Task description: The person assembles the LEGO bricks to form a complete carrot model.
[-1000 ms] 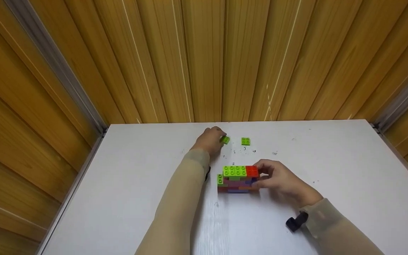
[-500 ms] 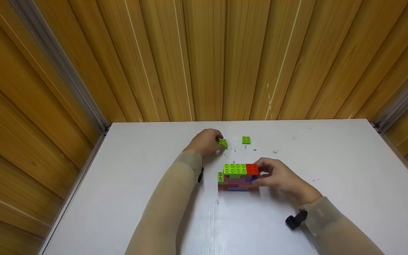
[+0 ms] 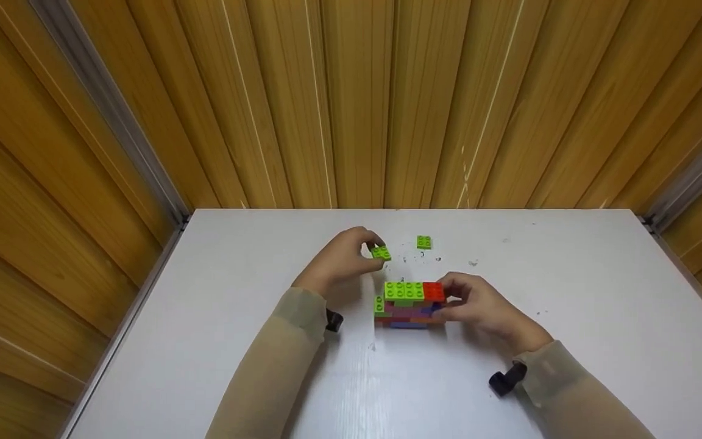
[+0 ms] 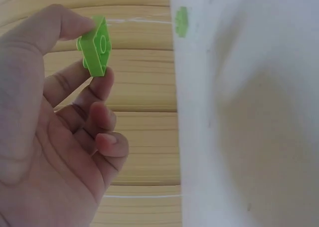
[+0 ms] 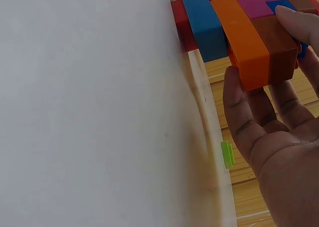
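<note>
Between thumb and fingertips, my left hand [image 3: 340, 261] pinches a small lime-green toy building brick [image 3: 380, 253], raised off the table. The left wrist view shows that brick [image 4: 93, 52] with its hollow underside facing right. My right hand [image 3: 486, 309] grips the right end of a multi-coloured block of stacked bricks [image 3: 404, 291]. Lime-green and red bricks top this block, and a lower lime-green brick [image 3: 379, 305] sits at its left end. In the right wrist view, orange [image 5: 244, 42], brown and blue bricks show at the gripped end, with the thumb on one side and fingers on the other.
A loose lime-green brick [image 3: 424, 242] lies on the white table [image 3: 570, 274] behind the block. Wood-patterned panels [image 3: 357, 122] rise at the table's back edge and sides. Dark marks dot the tabletop near the loose brick.
My left hand has drawn back toward me and slightly left, carrying the pinched lime-green brick nearer the block. My right hand and the block have stayed almost in place.
</note>
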`<state>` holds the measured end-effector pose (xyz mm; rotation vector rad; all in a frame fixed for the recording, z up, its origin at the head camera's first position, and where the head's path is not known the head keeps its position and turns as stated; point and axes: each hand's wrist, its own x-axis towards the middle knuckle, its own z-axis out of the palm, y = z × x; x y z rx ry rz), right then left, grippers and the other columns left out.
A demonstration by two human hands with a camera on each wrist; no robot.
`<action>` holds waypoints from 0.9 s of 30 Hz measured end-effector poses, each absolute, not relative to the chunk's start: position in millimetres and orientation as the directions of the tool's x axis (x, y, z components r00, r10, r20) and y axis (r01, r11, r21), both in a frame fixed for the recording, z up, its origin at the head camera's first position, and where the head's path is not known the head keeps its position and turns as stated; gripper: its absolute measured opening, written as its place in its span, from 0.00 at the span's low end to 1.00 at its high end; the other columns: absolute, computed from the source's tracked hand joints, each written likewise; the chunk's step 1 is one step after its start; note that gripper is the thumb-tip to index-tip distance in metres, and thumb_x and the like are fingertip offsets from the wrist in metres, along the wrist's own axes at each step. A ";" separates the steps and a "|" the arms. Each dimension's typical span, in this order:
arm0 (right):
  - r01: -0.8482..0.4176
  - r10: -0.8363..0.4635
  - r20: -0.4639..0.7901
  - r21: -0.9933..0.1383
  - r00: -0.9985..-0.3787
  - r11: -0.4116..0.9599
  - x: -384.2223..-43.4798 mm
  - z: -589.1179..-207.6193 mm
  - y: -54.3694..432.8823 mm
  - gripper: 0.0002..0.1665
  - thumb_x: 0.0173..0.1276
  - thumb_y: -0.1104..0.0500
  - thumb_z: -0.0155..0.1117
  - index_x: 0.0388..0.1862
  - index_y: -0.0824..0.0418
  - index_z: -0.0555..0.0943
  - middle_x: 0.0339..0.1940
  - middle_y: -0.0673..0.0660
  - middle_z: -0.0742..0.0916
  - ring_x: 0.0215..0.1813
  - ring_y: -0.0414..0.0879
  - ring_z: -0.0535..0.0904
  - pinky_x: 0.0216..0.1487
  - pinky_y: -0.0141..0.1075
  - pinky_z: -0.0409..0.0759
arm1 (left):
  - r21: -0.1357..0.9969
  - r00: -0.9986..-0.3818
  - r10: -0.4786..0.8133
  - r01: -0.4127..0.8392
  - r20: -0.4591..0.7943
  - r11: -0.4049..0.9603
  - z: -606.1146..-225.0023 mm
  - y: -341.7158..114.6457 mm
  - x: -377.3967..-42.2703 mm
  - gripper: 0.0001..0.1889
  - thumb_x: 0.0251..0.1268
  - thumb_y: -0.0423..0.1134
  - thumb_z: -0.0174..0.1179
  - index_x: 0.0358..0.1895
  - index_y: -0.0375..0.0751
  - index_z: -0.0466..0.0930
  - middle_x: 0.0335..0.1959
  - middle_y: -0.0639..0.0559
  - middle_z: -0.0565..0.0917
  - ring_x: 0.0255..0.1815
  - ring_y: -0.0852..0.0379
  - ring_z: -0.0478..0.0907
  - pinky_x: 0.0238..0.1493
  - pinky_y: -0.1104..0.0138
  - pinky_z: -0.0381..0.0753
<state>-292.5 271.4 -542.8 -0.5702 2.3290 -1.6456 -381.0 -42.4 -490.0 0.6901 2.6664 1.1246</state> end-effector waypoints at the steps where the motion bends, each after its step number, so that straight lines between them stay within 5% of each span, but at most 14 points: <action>1: -0.182 -0.442 0.037 -0.940 -0.896 0.290 -292.7 -542.8 270.6 0.21 0.66 0.65 0.84 0.56 0.63 0.87 0.56 0.49 0.94 0.58 0.49 0.89 0.64 0.34 0.87 | 0.715 -0.878 0.478 0.356 0.035 0.601 -488.4 -45.6 -374.8 0.19 0.70 0.43 0.72 0.61 0.43 0.91 0.56 0.49 0.87 0.63 0.38 0.84 0.70 0.48 0.83; 11: -0.196 -0.451 0.047 -0.937 -0.891 0.290 -292.2 -544.7 271.7 0.21 0.67 0.65 0.82 0.57 0.63 0.87 0.57 0.49 0.93 0.60 0.50 0.88 0.65 0.34 0.87 | 0.728 -0.862 0.496 0.408 0.108 0.550 -473.4 -65.7 -328.0 0.17 0.72 0.44 0.71 0.61 0.49 0.91 0.52 0.57 0.87 0.50 0.49 0.79 0.51 0.58 0.80; 27: -0.194 -0.449 0.049 -0.940 -0.892 0.282 -292.0 -544.8 273.1 0.21 0.66 0.66 0.83 0.56 0.63 0.87 0.55 0.47 0.93 0.59 0.50 0.89 0.63 0.35 0.88 | 0.736 -0.818 0.560 0.458 0.130 0.498 -467.4 -64.6 -302.1 0.19 0.72 0.44 0.73 0.64 0.51 0.90 0.51 0.60 0.86 0.53 0.45 0.81 0.49 0.62 0.78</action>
